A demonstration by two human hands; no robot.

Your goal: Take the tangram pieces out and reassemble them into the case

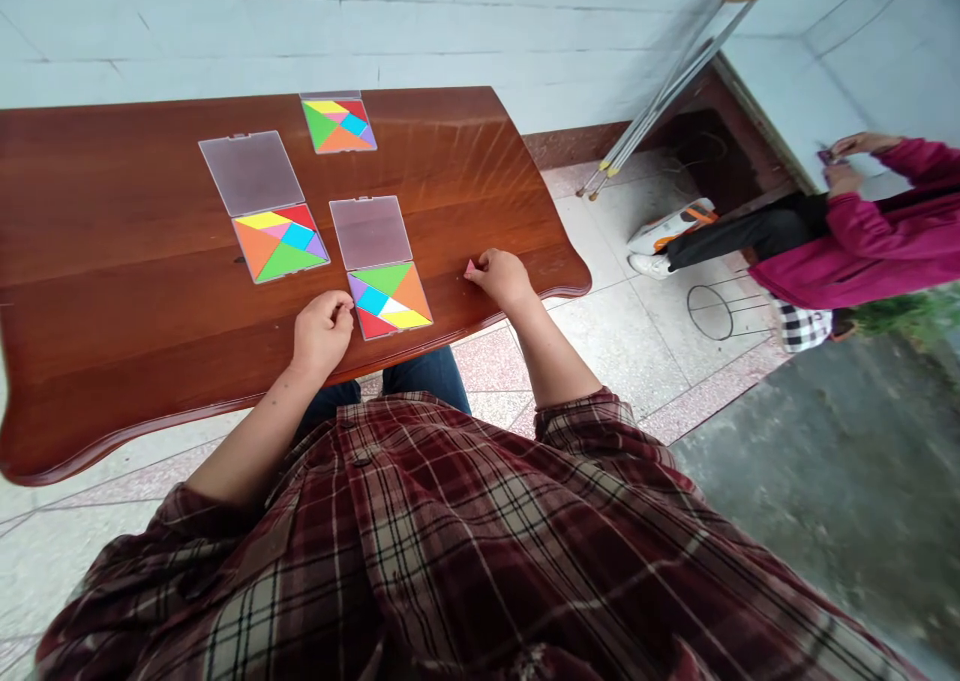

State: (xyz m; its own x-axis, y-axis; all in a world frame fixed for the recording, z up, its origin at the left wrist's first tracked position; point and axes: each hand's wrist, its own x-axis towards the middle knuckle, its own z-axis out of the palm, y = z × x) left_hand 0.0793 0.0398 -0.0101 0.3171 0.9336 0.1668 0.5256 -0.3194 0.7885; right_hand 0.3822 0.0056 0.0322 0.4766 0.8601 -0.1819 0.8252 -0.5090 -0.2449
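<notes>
My right hand (504, 279) pinches a small pink triangle tangram piece (470, 269) between thumb and finger, low over the table near its right front edge. My left hand (322, 333) is loosely closed beside the left edge of the nearest tangram case (370, 233); I see nothing in its fingers. That case lies with its clear lid folded back. Its tray holds a green triangle (386, 279), an orange triangle (412, 294), a blue square (370, 299), a yellow parallelogram (409, 318), and red and purple pieces. A small white triangular spot shows among them.
A second tangram (279, 246) with its lid open lies to the left, a third (337, 124) at the back edge of the brown wooden table (112, 241). Crutches (637, 111) lean on the wall at right. A person in a magenta top (862, 231) sits beyond a wire ring stand (709, 313).
</notes>
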